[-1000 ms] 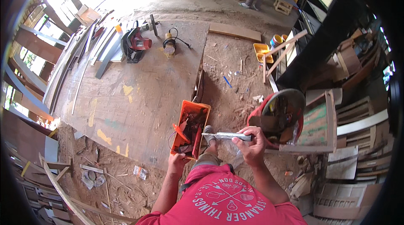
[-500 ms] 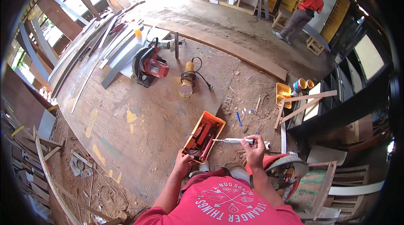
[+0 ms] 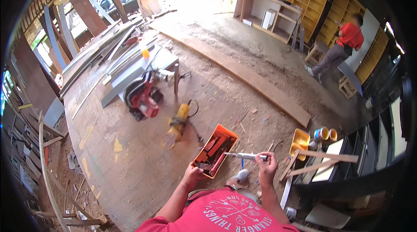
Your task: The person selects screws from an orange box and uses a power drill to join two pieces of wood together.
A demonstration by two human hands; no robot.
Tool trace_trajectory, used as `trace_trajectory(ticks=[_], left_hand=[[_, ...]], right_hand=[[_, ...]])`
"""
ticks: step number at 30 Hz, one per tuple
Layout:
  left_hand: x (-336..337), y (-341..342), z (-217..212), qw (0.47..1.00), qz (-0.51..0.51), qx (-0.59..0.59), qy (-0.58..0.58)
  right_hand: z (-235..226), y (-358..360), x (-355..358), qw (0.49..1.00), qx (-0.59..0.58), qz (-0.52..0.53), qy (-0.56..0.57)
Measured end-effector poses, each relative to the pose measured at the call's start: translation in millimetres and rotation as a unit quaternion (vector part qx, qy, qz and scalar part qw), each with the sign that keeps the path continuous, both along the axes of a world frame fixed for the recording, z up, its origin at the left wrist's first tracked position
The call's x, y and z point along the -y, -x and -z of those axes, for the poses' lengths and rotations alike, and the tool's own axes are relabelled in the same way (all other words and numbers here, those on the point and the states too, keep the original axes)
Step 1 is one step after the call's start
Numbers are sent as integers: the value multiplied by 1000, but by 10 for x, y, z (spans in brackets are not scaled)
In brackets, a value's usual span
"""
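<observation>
My left hand (image 3: 192, 176) grips the near left corner of an orange open-topped bin (image 3: 232, 133), its fingers closed on the rim. Red tools and dark pieces lie inside the bin, too jumbled to name one by one. My right hand (image 3: 267, 164) is closed around a slim silver tool with a thin tip (image 3: 248, 156); its exact kind cannot be made out. That tip points left, over or close to the bin's right edge. Left of the bin, a yellow power tool (image 3: 177, 124) with a dark cord lies on a large wooden board (image 3: 126, 162). Beyond it stands a red circular saw (image 3: 145, 97).
A long plank (image 3: 243, 78) crosses the dirt floor ahead. Wood strips (image 3: 93, 58) are piled at the far left. On the right are a yellow tray (image 3: 299, 142), paint cans (image 3: 321, 134) and a wooden frame (image 3: 319, 169). A person in red (image 3: 347, 41) stands by the shelves.
The view has shifted, and a shoe now shows beside the bin. The red machine near my right arm has left view. Both hands keep their holds.
</observation>
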State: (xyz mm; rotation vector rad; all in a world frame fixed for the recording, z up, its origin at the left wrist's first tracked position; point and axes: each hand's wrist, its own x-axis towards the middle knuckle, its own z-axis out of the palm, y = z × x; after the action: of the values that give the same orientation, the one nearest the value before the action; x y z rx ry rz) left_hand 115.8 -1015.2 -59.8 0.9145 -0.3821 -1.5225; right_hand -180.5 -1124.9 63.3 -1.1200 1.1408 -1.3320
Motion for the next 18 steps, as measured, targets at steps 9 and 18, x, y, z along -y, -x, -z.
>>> trace_trajectory(ticks=[9,18], left_hand=[[1842,854,4,983,-140,-98,-71],[3112,977,197,967,-232,-56,-85]], right_hand=[[-145,721,1875,996,11,-85,-16],[-44,701,3813,980,86,-161,-78]])
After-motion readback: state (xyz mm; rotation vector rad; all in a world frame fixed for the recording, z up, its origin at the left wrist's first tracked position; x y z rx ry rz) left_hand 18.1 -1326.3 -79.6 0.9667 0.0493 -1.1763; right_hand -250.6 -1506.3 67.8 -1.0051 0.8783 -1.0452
